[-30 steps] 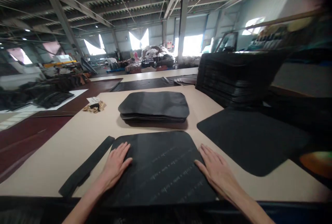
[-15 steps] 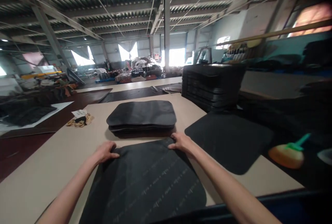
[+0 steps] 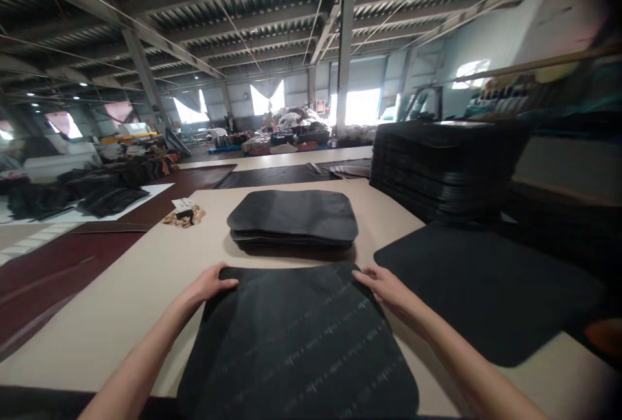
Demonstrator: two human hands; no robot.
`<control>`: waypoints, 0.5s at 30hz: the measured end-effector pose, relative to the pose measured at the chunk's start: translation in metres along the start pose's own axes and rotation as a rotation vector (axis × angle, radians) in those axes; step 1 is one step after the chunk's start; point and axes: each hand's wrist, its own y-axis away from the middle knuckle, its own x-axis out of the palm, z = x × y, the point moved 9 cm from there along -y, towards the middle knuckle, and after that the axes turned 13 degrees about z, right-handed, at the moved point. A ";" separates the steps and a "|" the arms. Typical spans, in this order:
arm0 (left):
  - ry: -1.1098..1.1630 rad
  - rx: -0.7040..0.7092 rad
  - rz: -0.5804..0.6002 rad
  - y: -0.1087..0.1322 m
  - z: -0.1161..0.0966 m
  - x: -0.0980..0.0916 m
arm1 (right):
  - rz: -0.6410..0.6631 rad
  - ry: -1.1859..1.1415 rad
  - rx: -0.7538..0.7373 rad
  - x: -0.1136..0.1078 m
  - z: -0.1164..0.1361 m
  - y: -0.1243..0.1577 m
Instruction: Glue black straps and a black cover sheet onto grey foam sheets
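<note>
A black mat-like sheet (image 3: 301, 342) with rounded corners and faint diagonal lettering lies in front of me, its near end close to the bottom of the view. My left hand (image 3: 214, 282) grips its far left corner, thumb on top and fingers round the edge. At the far right corner, my right hand (image 3: 381, 282) pinches the sheet the same way. Just beyond the far edge sits a low stack of similar black sheets (image 3: 291, 216), apart from the held one. Fingers under the sheet are partly hidden.
A single black sheet (image 3: 486, 290) lies on the beige table (image 3: 121, 316) to the right. Behind it rises a tall black stack (image 3: 437, 170). A small tan bundle with a white label (image 3: 184, 214) sits at the left. Dark red material (image 3: 63, 271) lies beyond the table's left side.
The view has turned left, so the surroundings sit further right in the picture. Both hands still hold the sheet's far corners, and its far edge now looks straighter and more level.
</note>
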 end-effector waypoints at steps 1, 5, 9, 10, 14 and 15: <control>0.064 -0.003 -0.019 0.015 0.005 0.002 | 0.029 -0.098 0.002 0.003 -0.004 0.012; 0.627 -0.109 -0.057 0.082 0.031 0.033 | 0.225 -0.578 0.028 0.032 -0.018 0.059; 1.121 -0.144 0.040 0.125 0.027 0.081 | 0.169 -0.707 0.098 0.048 -0.030 0.085; 1.171 -0.141 0.047 0.130 0.022 0.086 | 0.121 -0.690 0.127 0.047 -0.032 0.089; 1.197 -0.108 -0.015 0.145 0.001 0.077 | -0.001 -0.582 0.133 0.035 -0.020 0.101; 1.187 -0.106 -0.033 0.149 -0.005 0.070 | -0.002 -0.583 0.117 0.031 -0.013 0.105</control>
